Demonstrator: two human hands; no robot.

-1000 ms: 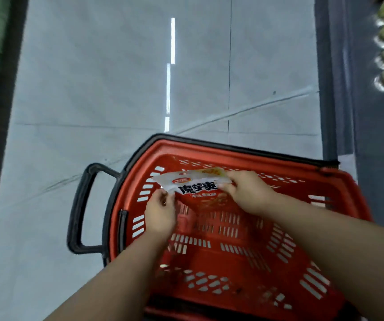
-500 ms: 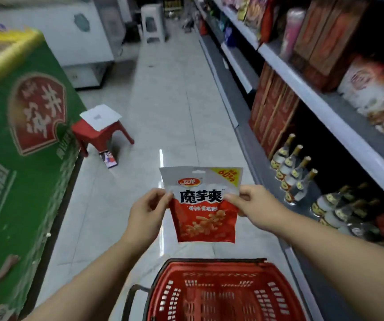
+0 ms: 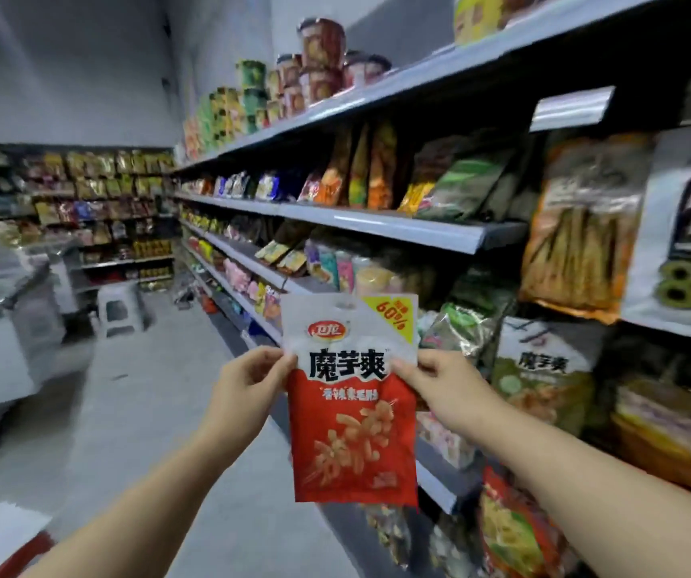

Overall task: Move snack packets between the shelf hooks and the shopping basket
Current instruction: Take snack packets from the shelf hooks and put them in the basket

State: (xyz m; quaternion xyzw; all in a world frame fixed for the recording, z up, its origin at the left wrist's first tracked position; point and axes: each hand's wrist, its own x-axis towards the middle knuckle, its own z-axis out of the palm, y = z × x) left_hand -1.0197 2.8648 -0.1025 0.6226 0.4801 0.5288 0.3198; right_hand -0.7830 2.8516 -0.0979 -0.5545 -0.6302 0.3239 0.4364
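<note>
I judge the step now is to hang the red snack packet back on a shelf hook. To do it well I keep the top edge flat and taut, w/ the hang hole free of my fingers, and line the hole up w/ the hook tip before pushing. I cannot see which hook yet. My left hand pinches the packet's left edge; my right hand pinches the right edge. The packet hangs upright between both hands, in front of the shelf, apart from it.
</note>
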